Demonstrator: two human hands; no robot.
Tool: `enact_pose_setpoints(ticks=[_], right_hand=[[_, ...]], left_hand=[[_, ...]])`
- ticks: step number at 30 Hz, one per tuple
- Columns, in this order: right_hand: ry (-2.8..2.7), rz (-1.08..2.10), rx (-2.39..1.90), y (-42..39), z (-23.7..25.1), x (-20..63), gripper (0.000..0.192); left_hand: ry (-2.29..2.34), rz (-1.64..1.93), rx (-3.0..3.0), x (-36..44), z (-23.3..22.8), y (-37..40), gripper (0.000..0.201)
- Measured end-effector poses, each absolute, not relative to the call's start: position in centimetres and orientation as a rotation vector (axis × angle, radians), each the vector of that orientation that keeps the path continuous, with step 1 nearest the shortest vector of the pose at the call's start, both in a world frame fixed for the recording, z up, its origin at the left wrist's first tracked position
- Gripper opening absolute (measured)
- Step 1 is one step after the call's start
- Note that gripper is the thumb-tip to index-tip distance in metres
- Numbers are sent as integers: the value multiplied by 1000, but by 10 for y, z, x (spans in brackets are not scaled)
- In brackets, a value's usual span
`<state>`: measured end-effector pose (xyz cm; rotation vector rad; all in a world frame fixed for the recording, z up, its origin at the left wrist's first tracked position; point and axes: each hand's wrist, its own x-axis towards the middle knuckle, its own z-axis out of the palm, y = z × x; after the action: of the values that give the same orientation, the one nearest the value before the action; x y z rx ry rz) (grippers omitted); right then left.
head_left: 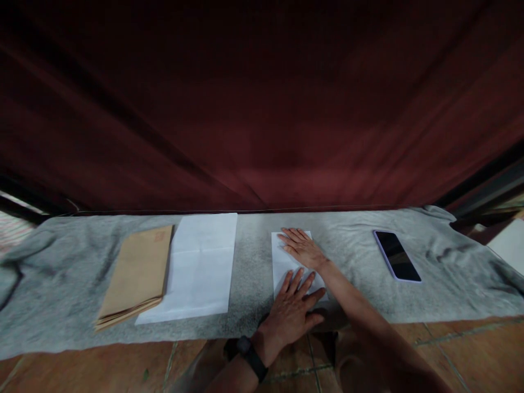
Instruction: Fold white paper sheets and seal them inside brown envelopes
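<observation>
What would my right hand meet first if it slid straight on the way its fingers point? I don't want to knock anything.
The right hand lies flat on the folded white paper, fingers pointing up-left. Past the paper's edge lies bare grey cloth, then probably the red curtain; depth is unclear.

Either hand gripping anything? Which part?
Nothing gripped. Left hand lies flat on the folded white paper's near end, right hand flat on its far end.

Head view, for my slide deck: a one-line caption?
Both hands, left hand and right hand, press a folded white sheet flat on grey cloth.
</observation>
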<state>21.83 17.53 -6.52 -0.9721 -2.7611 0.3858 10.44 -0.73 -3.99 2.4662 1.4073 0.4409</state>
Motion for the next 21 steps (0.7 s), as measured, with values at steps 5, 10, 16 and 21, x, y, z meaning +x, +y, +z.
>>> enact_pose_setpoints(ticks=[5,10,16,21], right_hand=[[-2733,275,-1103,184,-67,225,53],[-2641,199,-1291,187,-70,235,55],[-2452,145,-1409,160,-68,262,55],[-2496,319,-1286,103,-66,266,53]], left_hand=[[1381,430,2451,103,-40,-7,55],[1384,449,2485,103,-44,-8,59],[1475,514,2503,107,-47,-3,62],[1794,631,2417,103,-58,11,59]])
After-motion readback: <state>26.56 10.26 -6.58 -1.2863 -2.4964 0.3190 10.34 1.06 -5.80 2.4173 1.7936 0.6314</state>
